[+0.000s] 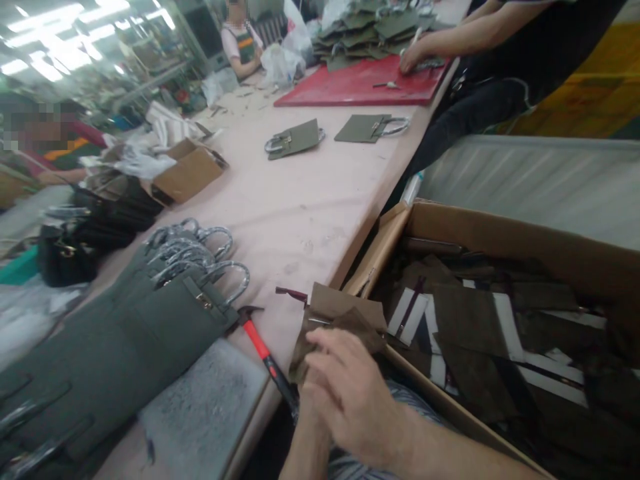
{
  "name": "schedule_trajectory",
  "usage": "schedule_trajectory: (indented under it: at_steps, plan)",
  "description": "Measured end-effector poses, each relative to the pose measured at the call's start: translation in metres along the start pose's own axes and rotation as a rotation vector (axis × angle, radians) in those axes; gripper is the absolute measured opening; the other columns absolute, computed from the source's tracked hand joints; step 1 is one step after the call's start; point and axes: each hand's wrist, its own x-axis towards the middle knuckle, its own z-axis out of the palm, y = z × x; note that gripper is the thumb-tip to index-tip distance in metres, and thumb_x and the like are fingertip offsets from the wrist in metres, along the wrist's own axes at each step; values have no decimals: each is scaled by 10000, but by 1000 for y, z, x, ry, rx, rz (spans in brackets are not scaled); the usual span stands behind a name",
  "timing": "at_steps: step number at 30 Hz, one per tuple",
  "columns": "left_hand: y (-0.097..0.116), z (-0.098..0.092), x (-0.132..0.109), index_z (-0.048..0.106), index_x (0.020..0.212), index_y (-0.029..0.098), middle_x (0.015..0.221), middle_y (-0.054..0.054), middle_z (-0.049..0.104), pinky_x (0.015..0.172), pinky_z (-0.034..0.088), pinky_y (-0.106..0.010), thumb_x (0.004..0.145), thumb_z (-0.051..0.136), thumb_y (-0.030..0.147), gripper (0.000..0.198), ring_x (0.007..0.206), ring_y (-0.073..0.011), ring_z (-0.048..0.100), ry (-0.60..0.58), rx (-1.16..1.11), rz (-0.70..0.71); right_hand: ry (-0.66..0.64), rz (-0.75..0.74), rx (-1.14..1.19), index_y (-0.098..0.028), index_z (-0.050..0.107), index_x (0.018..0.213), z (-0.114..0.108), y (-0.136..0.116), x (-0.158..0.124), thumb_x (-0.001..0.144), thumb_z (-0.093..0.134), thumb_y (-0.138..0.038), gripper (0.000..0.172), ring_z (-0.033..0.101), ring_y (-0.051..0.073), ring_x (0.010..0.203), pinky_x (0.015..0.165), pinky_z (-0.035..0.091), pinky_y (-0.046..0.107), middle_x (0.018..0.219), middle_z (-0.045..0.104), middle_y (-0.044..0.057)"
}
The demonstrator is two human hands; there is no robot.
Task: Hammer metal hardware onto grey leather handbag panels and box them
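Observation:
A brown fabric lining piece (345, 303) with a dark red zipper end sticking out at its left is up at the table's near edge. My left hand (314, 410) is under it, mostly covered by my other hand, and seems to grip its lower part; the fingers are hidden. Across it lies my right hand (353, 393), fingers loosely bent and apart, with the tips over the fabric. To the left, a hammer (263, 347) with a red and black handle rests on the table edge, beside a grey slab (205, 407).
Green-grey handbags (130, 320) with plastic-wrapped handles lie in a row at left. On the right, a cardboard box (500, 223) holds many zippered brown pieces. Two flat bags (300, 139) lie farther up the table (260, 220). A co-worker's hand (415, 53) works over a red board (345, 90).

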Motion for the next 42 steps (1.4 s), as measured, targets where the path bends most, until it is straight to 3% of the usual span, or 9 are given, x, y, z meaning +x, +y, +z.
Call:
schedule_trajectory:
  at_steps: [4, 8, 10, 15, 19, 24, 32, 36, 42]
  plan:
    - [-22, -15, 18, 776, 901, 158, 917, -107, 781, 905, 587, -406, 776, 573, 182, 240, 884, -240, 749, -97, -670, -323, 396, 310, 42, -221, 676, 1090, -46, 60, 15, 933, 577, -332, 216, 598, 277, 1210, 1044, 475, 487, 1261, 661, 127]
    - [-35, -26, 19, 799, 974, 213, 966, -76, 801, 950, 577, -438, 686, 705, 87, 328, 965, -268, 753, -160, -1191, -558, -18, 531, 323, -214, 723, 1028, -67, 99, 12, 932, 555, -476, 325, 713, 239, 848, 730, 578, 373, 942, 759, 85]
    - [-40, -28, 18, 804, 980, 217, 976, -73, 804, 936, 586, -425, 699, 695, 65, 338, 962, -263, 755, -173, -1255, -580, -163, 474, 290, -212, 724, 1047, -65, 95, 4, 910, 612, -405, 262, 719, 235, 843, 711, 581, 354, 946, 762, 75]
    - [-44, -30, 15, 807, 998, 215, 1041, -71, 801, 981, 565, -411, 723, 637, 30, 373, 1003, -250, 746, -193, -1367, -573, 85, -4, -173, -200, 717, 989, -37, 59, -13, 933, 527, -123, 212, 691, 241, 1032, 929, 545, 447, 1083, 748, 99]
    - [-43, -36, 10, 805, 1031, 220, 1092, -77, 792, 973, 563, -364, 845, 660, 218, 236, 1046, -242, 733, -215, -1448, -533, 13, -265, -229, -185, 692, 1045, -13, 30, -23, 914, 440, -40, 319, 685, 216, 1067, 1008, 513, 447, 1095, 755, 96]
    - [-47, -43, -4, 813, 1004, 234, 1044, -64, 803, 926, 589, -319, 809, 767, 507, 339, 954, -232, 756, -135, -1449, -469, -58, -258, -269, -143, 695, 1087, 12, 12, -35, 904, 392, -28, 371, 654, 246, 1146, 1050, 496, 456, 1158, 741, 124]
    - [-23, -43, -11, 808, 989, 164, 1014, -103, 800, 893, 599, -296, 944, 613, 324, 257, 931, -210, 760, 41, -1315, -663, -106, -178, -133, -122, 693, 1028, 19, 10, -30, 903, 449, -41, 286, 681, 252, 1093, 1035, 525, 455, 1117, 743, 137]
    - [-9, -44, -2, 797, 1019, 134, 1045, -134, 789, 918, 594, -358, 1041, 416, 346, 437, 969, -237, 754, 88, -1361, -762, -10, 25, 154, -177, 722, 1015, 10, 14, -26, 941, 508, -116, 234, 718, 203, 1009, 927, 578, 331, 1064, 765, 90]
    - [-4, -50, 5, 781, 1072, 170, 1052, -103, 795, 971, 573, -380, 1023, 466, 275, 336, 984, -233, 753, 263, -1387, -817, 222, 832, 643, -212, 754, 952, -2, 36, -19, 831, 716, -487, 303, 722, 250, 809, 726, 597, 356, 883, 778, 51]
